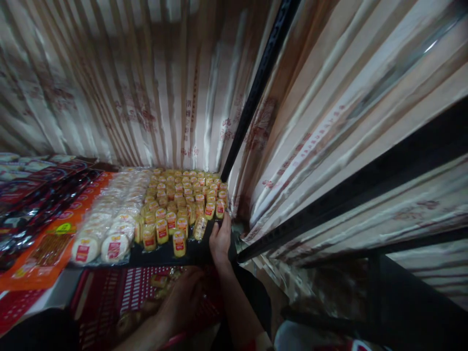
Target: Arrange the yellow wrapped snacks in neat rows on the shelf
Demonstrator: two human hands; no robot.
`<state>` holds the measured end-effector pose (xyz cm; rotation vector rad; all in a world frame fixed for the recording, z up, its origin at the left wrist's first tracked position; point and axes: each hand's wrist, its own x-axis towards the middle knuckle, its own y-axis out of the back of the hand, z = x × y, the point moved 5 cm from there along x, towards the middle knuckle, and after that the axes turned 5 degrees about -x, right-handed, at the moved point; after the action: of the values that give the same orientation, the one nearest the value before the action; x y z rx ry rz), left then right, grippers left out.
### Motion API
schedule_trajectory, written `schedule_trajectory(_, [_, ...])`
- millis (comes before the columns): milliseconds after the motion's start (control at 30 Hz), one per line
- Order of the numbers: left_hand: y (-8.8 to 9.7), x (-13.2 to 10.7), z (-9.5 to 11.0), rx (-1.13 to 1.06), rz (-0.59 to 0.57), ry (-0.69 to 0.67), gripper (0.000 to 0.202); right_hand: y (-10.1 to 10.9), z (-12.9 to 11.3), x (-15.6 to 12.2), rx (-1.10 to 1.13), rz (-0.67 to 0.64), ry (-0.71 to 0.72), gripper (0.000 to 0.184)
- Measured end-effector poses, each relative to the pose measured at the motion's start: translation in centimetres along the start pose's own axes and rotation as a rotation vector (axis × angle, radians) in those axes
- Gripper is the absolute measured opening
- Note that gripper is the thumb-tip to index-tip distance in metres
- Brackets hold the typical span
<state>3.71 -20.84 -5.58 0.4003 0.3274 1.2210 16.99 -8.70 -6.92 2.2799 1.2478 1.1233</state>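
Observation:
My right hand (220,240) reaches over the front right corner of a dark shelf (161,255). Its fingers stretch up beside the end of the rows of small yellow snack packs (182,195) with red labels. Nothing shows in that hand. One pack (200,227) leans just left of my thumb, and another (179,243) stands alone near the shelf edge. Below, my left hand (188,291) is down in a red basket (98,295), close to several more yellow packs (160,281). Its fingers are dark and blurred, so I cannot see whether they grip one.
Left of the yellow packs lie clear-wrapped round white pastries (115,247), orange snack bags (54,246) and dark glossy packages (73,195). Black metal posts (256,92) rise at the shelf's corner and slant across the right. Pale printed sheeting (164,97) hangs behind.

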Motion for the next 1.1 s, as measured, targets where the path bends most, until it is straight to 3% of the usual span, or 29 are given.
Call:
schedule_trajectory(233, [-0.4, -2.5, -0.6, -0.068, -0.041, 0.022, 0.031, 0.7, -3.5, -3.6, -0.025, -0.139, 0.106, 0.039])
schedule_trajectory(433, [0.1, -3.9, -0.5, -0.044, -0.075, 0.032, 0.033, 0.0, -4.8, -3.5, -0.118, -0.180, -0.010, 0.050])
schedule_trajectory(600, [2.2, -4.0, 0.2, -0.010, -0.044, 0.066, 0.033, -0.3, -4.0, -3.2, 0.055, -0.146, -0.129, 0.051])
schedule_trajectory(733, [3.1, -2.5, 0.4, -0.025, 0.045, -0.001, 0.034, 0.2, -2.8, -3.1, 0.386, -0.115, -0.332, 0.050])
schedule_trajectory(900, [3.2, 0.9, 1.4, -0.035, 0.237, -0.131, 0.033, 0.8, -2.7, -3.0, 0.902, -0.223, -0.581, 0.032])
schedule_trajectory(967, [3.1, 2.3, 1.7, -0.018, 0.285, -0.114, 0.036, 1.1, -2.8, -3.1, 1.010, -0.257, -0.646, 0.028])
schedule_trajectory(1100, [3.0, 4.7, 2.3, 0.027, 0.267, -0.033, 0.045, 0.9, -2.4, -3.5, 1.122, -0.287, -0.708, 0.027])
